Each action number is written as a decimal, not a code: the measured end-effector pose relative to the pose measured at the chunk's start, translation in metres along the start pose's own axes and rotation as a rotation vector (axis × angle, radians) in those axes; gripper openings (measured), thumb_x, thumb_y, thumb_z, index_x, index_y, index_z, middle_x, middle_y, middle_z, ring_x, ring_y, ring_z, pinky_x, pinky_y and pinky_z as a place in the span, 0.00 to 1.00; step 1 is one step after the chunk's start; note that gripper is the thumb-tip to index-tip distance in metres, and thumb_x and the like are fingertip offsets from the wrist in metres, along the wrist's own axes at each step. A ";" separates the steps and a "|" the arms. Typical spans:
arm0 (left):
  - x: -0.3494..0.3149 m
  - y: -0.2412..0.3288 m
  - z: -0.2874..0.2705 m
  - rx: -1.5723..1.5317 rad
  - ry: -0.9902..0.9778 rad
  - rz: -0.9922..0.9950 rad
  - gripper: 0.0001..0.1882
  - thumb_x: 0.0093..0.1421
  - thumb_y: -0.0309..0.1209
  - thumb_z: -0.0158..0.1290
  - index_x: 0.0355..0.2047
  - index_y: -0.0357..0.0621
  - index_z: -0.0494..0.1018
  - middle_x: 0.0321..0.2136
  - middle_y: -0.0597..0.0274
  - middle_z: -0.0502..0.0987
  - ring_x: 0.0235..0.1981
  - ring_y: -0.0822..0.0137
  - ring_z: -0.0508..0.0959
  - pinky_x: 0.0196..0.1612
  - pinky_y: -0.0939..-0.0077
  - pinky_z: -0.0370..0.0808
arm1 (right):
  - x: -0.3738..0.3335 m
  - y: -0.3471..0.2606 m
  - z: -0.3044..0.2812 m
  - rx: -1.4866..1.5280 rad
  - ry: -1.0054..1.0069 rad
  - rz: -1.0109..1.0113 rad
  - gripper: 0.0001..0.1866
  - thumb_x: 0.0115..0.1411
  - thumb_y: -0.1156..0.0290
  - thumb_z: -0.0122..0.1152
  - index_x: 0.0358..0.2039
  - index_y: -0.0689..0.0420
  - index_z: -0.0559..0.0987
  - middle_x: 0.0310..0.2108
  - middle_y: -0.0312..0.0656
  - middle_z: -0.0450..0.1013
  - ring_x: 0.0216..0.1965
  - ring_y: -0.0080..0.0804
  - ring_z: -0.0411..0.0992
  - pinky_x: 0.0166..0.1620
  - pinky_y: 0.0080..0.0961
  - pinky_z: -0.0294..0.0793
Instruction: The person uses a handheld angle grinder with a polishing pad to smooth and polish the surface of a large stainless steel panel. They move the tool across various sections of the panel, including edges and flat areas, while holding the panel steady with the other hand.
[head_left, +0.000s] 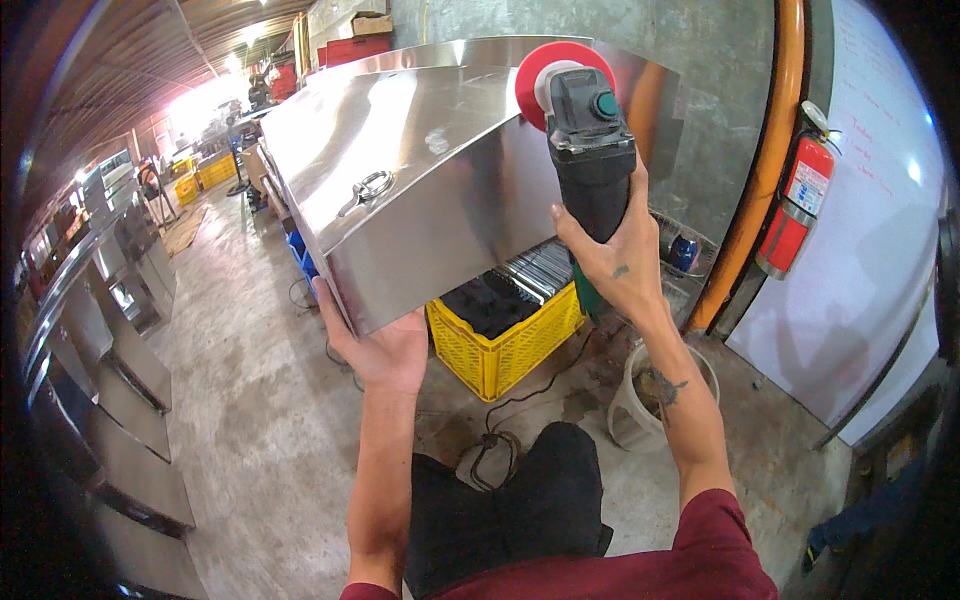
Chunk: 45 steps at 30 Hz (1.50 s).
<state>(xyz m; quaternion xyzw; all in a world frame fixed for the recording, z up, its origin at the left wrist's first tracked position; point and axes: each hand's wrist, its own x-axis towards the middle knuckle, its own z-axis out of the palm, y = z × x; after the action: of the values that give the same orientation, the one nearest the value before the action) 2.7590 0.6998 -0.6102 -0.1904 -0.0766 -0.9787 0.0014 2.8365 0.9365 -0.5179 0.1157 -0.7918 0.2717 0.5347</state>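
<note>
Right hand: some fingers hidden behind grinder; yellow crate: rear blocked by metal box; white bucket: partly behind forearm

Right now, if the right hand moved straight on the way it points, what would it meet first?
Led by the grinder it holds, the right hand would probably meet the shiny metal piece first, near the red disc; depth is hard to judge.

The stained concrete floor bears a yellow crate, a pale bucket and a loosely coiled dark cord.
</note>
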 end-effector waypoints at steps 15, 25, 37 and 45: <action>0.006 0.013 -0.020 -0.014 -0.096 -0.018 0.29 0.73 0.57 0.53 0.70 0.66 0.71 0.71 0.70 0.70 0.73 0.61 0.67 0.74 0.51 0.65 | -0.017 -0.019 0.019 0.043 -0.047 0.041 0.58 0.60 0.62 0.77 0.80 0.57 0.47 0.58 0.64 0.79 0.55 0.55 0.83 0.60 0.44 0.81; 0.007 0.020 -0.027 -0.055 -0.077 -0.030 0.30 0.74 0.57 0.51 0.70 0.61 0.71 0.71 0.66 0.71 0.72 0.58 0.69 0.73 0.51 0.66 | -0.028 -0.033 0.029 0.037 -0.073 0.047 0.59 0.60 0.63 0.77 0.81 0.55 0.45 0.58 0.66 0.78 0.56 0.58 0.83 0.61 0.45 0.80; 0.005 0.025 -0.027 -0.050 -0.041 -0.021 0.31 0.75 0.59 0.49 0.70 0.58 0.70 0.69 0.64 0.72 0.70 0.59 0.70 0.72 0.53 0.66 | -0.042 -0.048 0.039 0.032 -0.101 0.015 0.60 0.59 0.65 0.76 0.82 0.53 0.44 0.54 0.62 0.81 0.53 0.56 0.85 0.57 0.45 0.83; 0.005 0.036 -0.035 -0.056 -0.082 -0.041 0.32 0.75 0.60 0.48 0.70 0.56 0.70 0.68 0.63 0.74 0.68 0.59 0.73 0.70 0.56 0.69 | -0.052 -0.065 0.048 -0.005 -0.123 -0.055 0.61 0.60 0.65 0.76 0.82 0.54 0.42 0.51 0.60 0.83 0.49 0.56 0.86 0.53 0.45 0.85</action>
<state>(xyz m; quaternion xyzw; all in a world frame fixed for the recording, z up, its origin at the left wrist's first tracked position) 2.7427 0.6593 -0.6348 -0.2289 -0.0532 -0.9716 -0.0269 2.8509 0.8506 -0.5584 0.1525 -0.8204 0.2475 0.4923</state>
